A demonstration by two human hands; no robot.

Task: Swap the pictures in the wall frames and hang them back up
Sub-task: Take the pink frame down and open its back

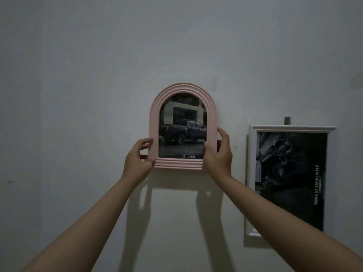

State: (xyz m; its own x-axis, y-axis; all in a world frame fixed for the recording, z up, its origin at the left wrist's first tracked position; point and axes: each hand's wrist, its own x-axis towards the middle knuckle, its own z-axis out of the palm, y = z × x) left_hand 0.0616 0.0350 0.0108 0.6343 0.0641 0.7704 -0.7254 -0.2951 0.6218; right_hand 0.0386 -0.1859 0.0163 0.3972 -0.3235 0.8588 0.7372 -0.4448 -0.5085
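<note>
Both bare forearms reached up from the bottom corners of the view toward a dim grey wall (pixel 98 55). At the lower left corner of a pink arched frame (pixel 181 89), the left hand (pixel 138 160) gripped the edge, thumb lying along the front rim and fingers curled round behind it. Opposite, the right hand (pixel 218 154) gripped the lower right side the same way — thumb on the front by the glass, fingers wrapped over the outer edge. Held upright between them, the frame stood against or just off the wall; which of the two could not be told. Inside it sat a picture of a dark pickup truck (pixel 181 132) parked before a pale building, with a small "TOYOTA" mark along the bottom.

To the right and lower down — well apart from the pink frame — a white rectangular frame (pixel 252 173) hung on the wall from a small dark hook (pixel 287 121) above its top edge. It held a black-and-white mechanical picture (pixel 290 173) with "ROBUST SIMPLICITY" printed sideways up its right side. Shadows of both arms fell on the wall below the pink frame.
</note>
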